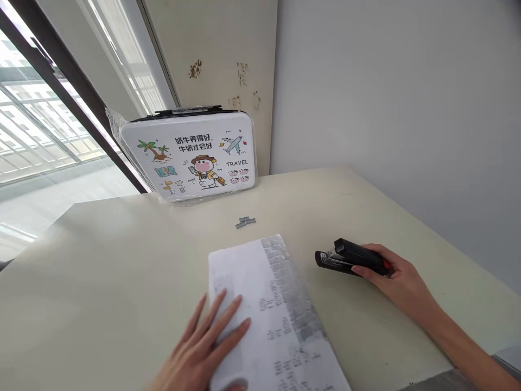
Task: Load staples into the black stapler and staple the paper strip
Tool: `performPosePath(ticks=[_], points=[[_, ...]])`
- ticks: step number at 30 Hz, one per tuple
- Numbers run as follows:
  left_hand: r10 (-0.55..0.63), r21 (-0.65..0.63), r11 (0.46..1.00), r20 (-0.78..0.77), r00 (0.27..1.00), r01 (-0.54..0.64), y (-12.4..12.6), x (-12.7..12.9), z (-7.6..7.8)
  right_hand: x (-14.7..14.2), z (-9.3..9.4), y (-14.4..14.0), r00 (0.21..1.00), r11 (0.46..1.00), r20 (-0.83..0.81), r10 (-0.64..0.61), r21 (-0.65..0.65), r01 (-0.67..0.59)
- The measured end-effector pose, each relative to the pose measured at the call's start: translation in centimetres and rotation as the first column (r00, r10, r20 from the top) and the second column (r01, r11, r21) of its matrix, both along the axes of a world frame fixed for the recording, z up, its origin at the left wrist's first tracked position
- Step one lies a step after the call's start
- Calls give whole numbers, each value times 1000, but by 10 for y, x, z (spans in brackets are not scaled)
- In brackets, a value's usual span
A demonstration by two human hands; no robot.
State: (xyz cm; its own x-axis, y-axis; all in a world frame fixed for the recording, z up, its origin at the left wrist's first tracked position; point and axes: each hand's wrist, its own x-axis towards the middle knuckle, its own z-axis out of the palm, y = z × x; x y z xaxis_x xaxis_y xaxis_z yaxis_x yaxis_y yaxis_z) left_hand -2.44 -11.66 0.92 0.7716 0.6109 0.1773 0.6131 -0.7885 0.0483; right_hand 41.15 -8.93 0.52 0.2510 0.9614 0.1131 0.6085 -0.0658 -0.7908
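Printed sheets of paper (248, 266), with a grey patterned strip along their right side, lie on the table in front of me. Across their left part my left hand (207, 342) rests flat, fingers spread. To the right of the paper, my right hand (394, 274) grips a black stapler (354, 258) by its rear end. The stapler's jaws point left and gape a little at the front. Beyond the far edge of the paper sit a few short grey staple strips (245, 222).
A white case (189, 157) with cartoon travel pictures, wrapped in clear plastic, stands at the back of the pale table (122, 282). A grey wall (399, 92) borders the right side. A window (44, 108) is at the left.
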Motion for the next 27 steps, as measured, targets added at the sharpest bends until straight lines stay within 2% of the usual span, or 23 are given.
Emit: performPosePath(ticks=[4,8,13,16,18,20,24,26,27], points=[[-65,-106,992,47,997,70,16,67,-2,-1,24,-6,1000,995,22,-11,97,9],[-113,-195,970,155,981,143,54,145,-17,-11,47,-10,999,989,41,-5,149,-1],[-103,-184,969,298,949,163,95,236,-31,-26,52,-11,997,978,72,19,207,-33],[-106,-135,977,367,924,165,103,262,-34,-33,50,-9,996,976,74,42,209,-56],[-138,-131,971,389,911,203,102,260,-32,-39,50,-6,996,976,69,55,205,-68],[-178,-167,951,386,905,258,99,239,-26,-46,50,-2,995,976,67,67,205,-80],[-293,-212,894,391,873,395,89,165,-8,-66,48,15,992,973,31,119,196,-123],[-281,-225,887,428,859,403,85,123,0,-78,42,29,986,970,-10,166,182,-161],[-231,-248,896,452,862,369,83,103,2,-85,38,38,980,967,-30,195,175,-187]])
